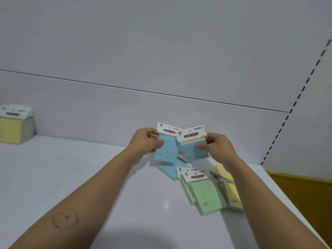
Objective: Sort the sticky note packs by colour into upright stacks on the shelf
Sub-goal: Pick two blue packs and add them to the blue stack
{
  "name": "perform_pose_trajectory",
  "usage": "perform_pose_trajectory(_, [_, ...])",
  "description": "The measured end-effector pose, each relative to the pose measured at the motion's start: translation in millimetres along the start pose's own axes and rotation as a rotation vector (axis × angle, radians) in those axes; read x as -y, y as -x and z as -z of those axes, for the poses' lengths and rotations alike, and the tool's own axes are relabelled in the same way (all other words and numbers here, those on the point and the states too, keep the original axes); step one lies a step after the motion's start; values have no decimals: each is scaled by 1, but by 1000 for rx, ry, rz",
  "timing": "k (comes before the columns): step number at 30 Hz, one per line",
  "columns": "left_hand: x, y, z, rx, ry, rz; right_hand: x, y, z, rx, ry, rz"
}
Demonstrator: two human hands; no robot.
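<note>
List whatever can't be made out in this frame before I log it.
All head view.
Yellow stack: cut off by the left edge; pack count unknown.
Flat blue packs: under the held blue packs in the left hand and right hand; count unclear.
Yellow packs: partly covered by the right forearm and green packs.
Header print beyond "STICKY NOTE": too small, blurred.

Raised packs (168, 150) were above the shelf (89, 177). Loose packs (204, 193) lay at 5 o'clock, a standing stack (15, 126) at 9 o'clock.
</note>
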State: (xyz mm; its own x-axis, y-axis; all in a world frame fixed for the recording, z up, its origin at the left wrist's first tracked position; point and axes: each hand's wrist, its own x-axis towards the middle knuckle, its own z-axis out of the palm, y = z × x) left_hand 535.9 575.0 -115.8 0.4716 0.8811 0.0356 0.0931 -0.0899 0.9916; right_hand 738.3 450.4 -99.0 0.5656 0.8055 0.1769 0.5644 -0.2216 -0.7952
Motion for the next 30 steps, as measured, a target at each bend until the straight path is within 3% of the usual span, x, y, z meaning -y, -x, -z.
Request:
perform_pose_trajectory(6, [-21, 4, 36, -102, 23, -116, 34, -4, -2, -171, -108, 167])
perform_pose_trajectory(18, [-26, 55, 135, -324, 74, -154, 95, 4, -83, 46, -359, 180])
perform_pose_trajectory(30, [-14, 108, 257, -492, -40, -204, 180, 37, -162, 146, -267, 304])
